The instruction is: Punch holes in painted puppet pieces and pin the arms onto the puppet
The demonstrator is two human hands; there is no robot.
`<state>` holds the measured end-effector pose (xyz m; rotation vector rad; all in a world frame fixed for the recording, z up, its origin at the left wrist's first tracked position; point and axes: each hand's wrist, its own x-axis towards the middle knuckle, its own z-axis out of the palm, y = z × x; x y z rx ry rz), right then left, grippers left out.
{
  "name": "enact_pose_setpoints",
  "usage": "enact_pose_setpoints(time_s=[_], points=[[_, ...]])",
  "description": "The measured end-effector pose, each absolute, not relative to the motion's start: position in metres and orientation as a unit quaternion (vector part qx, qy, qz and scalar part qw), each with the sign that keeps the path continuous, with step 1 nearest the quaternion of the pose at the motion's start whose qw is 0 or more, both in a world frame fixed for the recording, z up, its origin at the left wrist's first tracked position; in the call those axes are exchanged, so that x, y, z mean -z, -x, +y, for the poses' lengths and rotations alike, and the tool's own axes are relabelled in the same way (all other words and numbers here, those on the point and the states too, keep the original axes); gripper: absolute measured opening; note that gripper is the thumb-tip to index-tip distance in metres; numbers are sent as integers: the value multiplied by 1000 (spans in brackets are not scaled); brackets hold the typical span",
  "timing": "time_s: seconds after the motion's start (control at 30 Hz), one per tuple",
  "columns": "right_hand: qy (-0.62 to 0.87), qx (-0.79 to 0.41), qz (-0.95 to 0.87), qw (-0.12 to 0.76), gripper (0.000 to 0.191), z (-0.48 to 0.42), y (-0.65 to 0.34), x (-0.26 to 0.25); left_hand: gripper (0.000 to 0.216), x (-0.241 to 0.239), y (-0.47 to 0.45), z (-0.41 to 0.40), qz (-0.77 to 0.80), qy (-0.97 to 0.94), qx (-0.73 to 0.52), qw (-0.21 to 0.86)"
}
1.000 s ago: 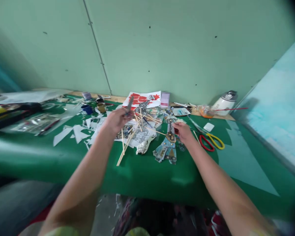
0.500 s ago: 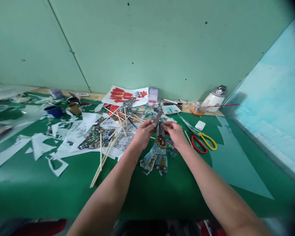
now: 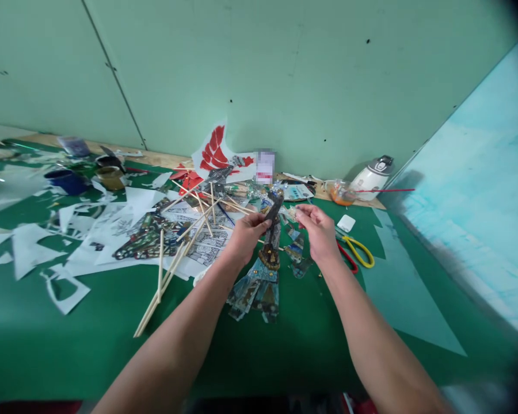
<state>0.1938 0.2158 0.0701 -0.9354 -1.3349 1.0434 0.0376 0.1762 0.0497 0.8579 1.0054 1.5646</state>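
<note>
A flat, jointed, painted figure like a shadow puppet [image 3: 267, 259], blue-grey and brown with gold dots, hangs over the green table top, its split skirt at the bottom. My left hand [image 3: 249, 236] pinches its upper body between thumb and fingers. To the right, my right hand [image 3: 318, 230] is closed, fingertips together near a small pale bit; what they hold is too small to make out. Just below these fingertips lies the puppet's blue patterned arm piece [image 3: 296, 248]. How it joins the body is not clear.
Left of the hands are thin wooden sticks [image 3: 160, 282], printed sheets [image 3: 207, 230] and paper offcuts [image 3: 34, 244]. Paint pots [image 3: 67, 181] stand farther left. Red-and-yellow-handled scissors [image 3: 358, 251] and a white square [image 3: 346, 222] lie right. Behind is a white appliance [image 3: 371, 178] by the wall.
My right hand has moved away from the puppet's body to the right. The puppet hangs more tilted, held by my left hand. The camera view has turned slightly right.
</note>
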Motion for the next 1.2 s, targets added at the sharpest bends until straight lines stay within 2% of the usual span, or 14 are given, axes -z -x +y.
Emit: enact_pose_setpoints(time_s=[0.27, 0.37, 0.5, 0.6, 0.83, 1.03, 1.2], points=[[407, -296, -671, 545, 25, 220, -183, -70, 10, -45, -48, 178, 428, -425, -633, 485], [404, -356, -617, 574, 25, 219, -186, -71, 8, -49, -47, 176, 411, -385, -637, 527], [380, -470, -514, 608, 31, 217, -193, -73, 29, -52, -42, 174, 383, -354, -639, 565], [377, -510, -480, 606, 36, 215, -196, -74, 33, -52, -40, 174, 386, -348, -639, 567], [388, -495, -516, 581, 31, 211, -195, -71, 26, -51, -42, 176, 389, -326, -666, 547], [377, -470, -576, 552, 21, 212, -198, -67, 38, -47, -41, 176, 371, -311, -697, 529], [394, -439, -637, 496, 23, 214, -205, -68, 45, -48, -40, 176, 382, -282, -696, 538]])
